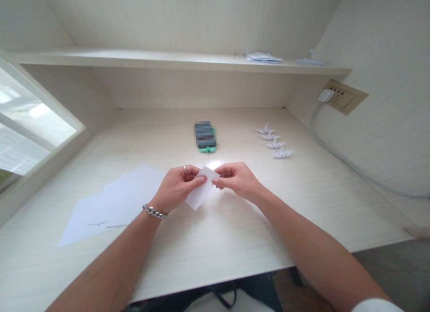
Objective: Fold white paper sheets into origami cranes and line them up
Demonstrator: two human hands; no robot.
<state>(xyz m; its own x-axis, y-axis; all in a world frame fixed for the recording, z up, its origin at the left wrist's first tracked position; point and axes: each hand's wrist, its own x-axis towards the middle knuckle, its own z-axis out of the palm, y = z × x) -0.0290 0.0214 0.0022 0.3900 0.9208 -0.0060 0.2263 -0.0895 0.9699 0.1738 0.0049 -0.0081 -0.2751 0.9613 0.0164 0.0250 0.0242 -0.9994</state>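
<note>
A small folded piece of white paper (200, 193) is held up over the desk between my two hands. My left hand (183, 183), with a ring and a chain bracelet, pinches its upper left part, thumb lying across the front. At the right corner, my right hand (237, 177) grips the paper between thumb and curled fingers. The fingers behind the paper are partly hidden. Beyond my hands to the right, several white paper cranes (275, 145) stand in a slanting row.
White paper sheets (114, 197) lie on the desk (228, 249) at the left. A phone with a green case edge (205, 137) lies behind my hands. Folded papers (264, 57) rest on the shelf (151, 58). A cable (352, 166) runs from the wall socket (346, 97) at the right.
</note>
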